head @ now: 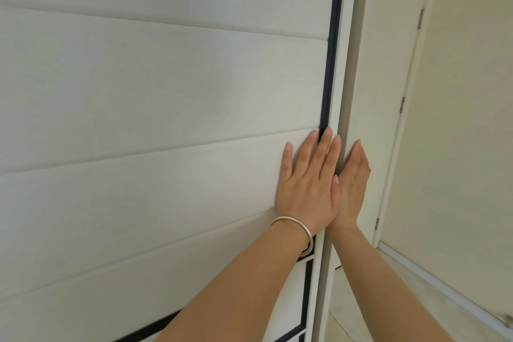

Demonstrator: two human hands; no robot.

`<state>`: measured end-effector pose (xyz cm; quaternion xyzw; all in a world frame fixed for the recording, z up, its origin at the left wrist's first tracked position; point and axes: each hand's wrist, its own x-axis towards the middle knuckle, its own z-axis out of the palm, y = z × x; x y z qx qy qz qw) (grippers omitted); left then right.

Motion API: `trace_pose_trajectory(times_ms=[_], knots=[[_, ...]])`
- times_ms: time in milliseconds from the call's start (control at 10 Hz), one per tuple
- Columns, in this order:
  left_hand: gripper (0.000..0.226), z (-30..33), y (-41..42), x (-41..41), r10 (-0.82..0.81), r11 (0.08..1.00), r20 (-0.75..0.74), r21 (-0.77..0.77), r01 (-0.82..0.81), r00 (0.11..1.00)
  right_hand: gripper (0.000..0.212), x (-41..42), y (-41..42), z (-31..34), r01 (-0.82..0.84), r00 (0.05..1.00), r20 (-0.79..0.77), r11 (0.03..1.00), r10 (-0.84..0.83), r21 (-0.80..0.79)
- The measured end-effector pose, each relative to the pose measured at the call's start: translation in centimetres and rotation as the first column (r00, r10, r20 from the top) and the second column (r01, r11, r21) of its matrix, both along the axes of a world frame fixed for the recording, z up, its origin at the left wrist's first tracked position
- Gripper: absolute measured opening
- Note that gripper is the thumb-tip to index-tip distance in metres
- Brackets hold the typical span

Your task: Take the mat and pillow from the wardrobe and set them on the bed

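Head view: the left hand (308,183) is pressed flat on the white wardrobe door (166,91), fingers (326,147) spread, nothing held; the right hand (352,183) is laid flat, holding nothing, against the door's edge.

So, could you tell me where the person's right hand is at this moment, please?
In the head view, lower centre-right, the right hand presses the white frame edge just right of the dark strip, beside the left hand lying flat on the wardrobe door.

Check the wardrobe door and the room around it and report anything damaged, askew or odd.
Nothing stands out. The white wardrobe door looks intact, its dark edge strip unbroken. The left hand lies flat on it; the right hand rests on the frame edge. The room door is shut.
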<state>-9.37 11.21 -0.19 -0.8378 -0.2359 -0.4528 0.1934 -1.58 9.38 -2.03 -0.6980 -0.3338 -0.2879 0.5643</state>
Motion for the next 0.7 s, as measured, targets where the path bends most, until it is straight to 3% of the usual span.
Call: trace_pose_trajectory(times_ms=[300, 500, 600, 700], knots=[[0.063, -0.1, 0.1, 1.3, 0.0, 1.0, -0.026, 0.0, 0.0, 1.0, 0.067, 0.5, -0.6, 0.4, -0.079, 0.99, -0.122, 0.996, 0.072, -0.05], [0.061, 0.2, -0.4, 0.8, -0.012, 0.999, -0.042, -0.033, 0.01, 0.999, 0.058, 0.5, -0.9, 0.4, -0.101, 0.981, -0.176, 0.992, 0.087, -0.072], [0.055, 0.9, -0.6, -0.2, -0.129, 0.988, -0.013, -0.09, 0.127, 0.992, 0.054, -0.3, -1.2, 0.6, -0.013, 0.996, -0.093, 1.0, 0.014, 0.008], [0.047, -1.2, -1.3, -1.9, -0.359, 0.921, 0.075, -0.131, 0.366, 0.93, 0.047, -2.1, -2.2, -1.4, -0.036, 0.995, 0.1, 0.987, 0.02, 0.154]])
